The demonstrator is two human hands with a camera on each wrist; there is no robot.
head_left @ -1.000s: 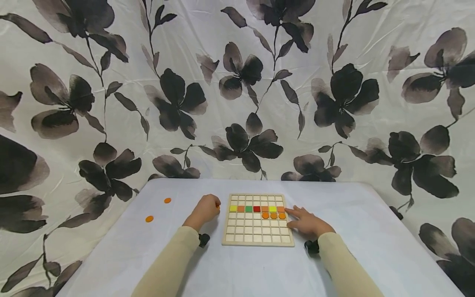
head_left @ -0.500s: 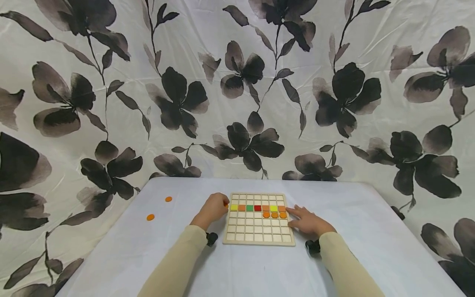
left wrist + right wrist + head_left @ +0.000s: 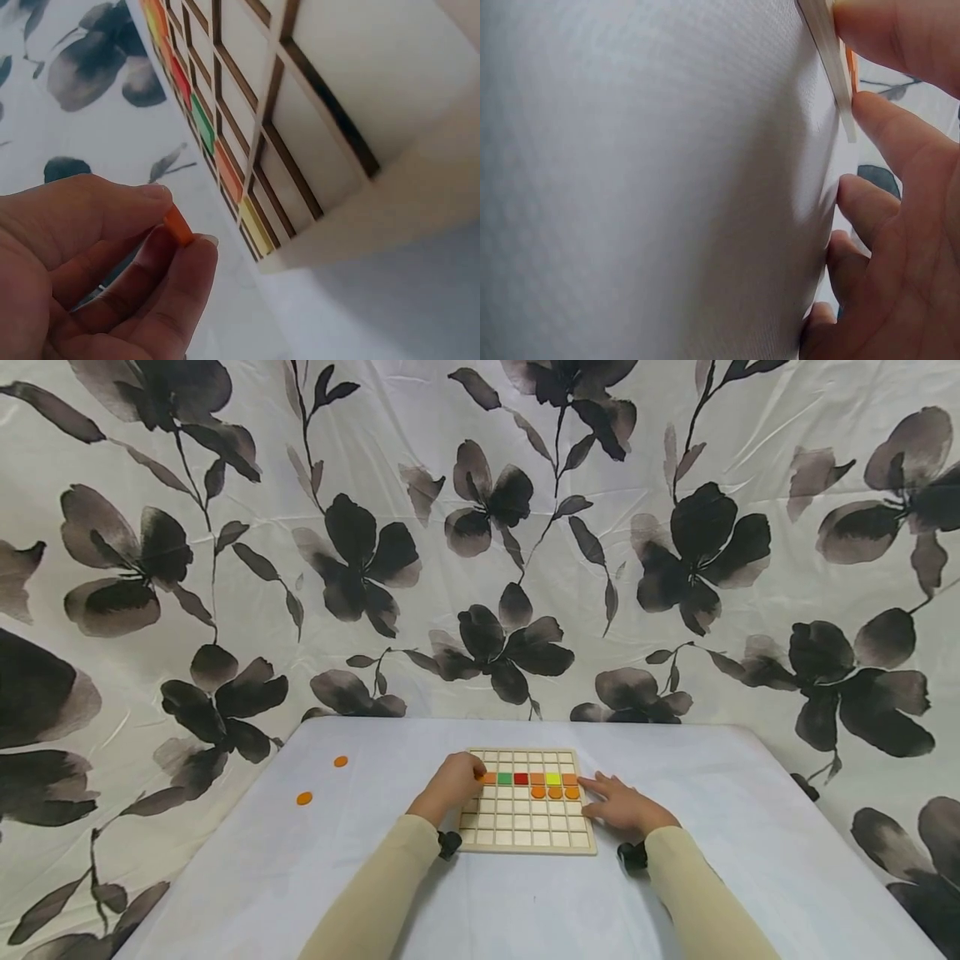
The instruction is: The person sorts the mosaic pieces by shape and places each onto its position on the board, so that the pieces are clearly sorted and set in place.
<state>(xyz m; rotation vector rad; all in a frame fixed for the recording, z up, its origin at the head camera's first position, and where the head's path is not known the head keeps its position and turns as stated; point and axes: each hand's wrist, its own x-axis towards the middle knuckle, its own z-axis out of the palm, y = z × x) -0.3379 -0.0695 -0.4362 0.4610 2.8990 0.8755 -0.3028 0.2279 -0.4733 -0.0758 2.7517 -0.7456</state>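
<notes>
My left hand [image 3: 452, 787] is over the left side of a wooden grid board [image 3: 525, 821]. In the left wrist view, its thumb and fingers pinch a small orange disc [image 3: 178, 226], held near the board's edge. Coloured squares cross one row of the board, among them a green square [image 3: 505, 779] and a red square [image 3: 521, 779]. Three orange discs [image 3: 555, 793] sit in the row below, at the right end. My right hand [image 3: 625, 807] lies at the board's right edge, fingers spread; thumb and index finger touch the rim in the right wrist view.
Two loose orange discs lie on the left of the white table, a farther disc [image 3: 341, 762] and a nearer disc [image 3: 303, 798]. A floral cloth [image 3: 480, 568] hangs behind the table [image 3: 525, 910]. Dark wrist devices sit on both wrists.
The left hand has moved right, from beside the board to over its left side, with the orange disc in its fingers. My right hand has stayed at the right edge.
</notes>
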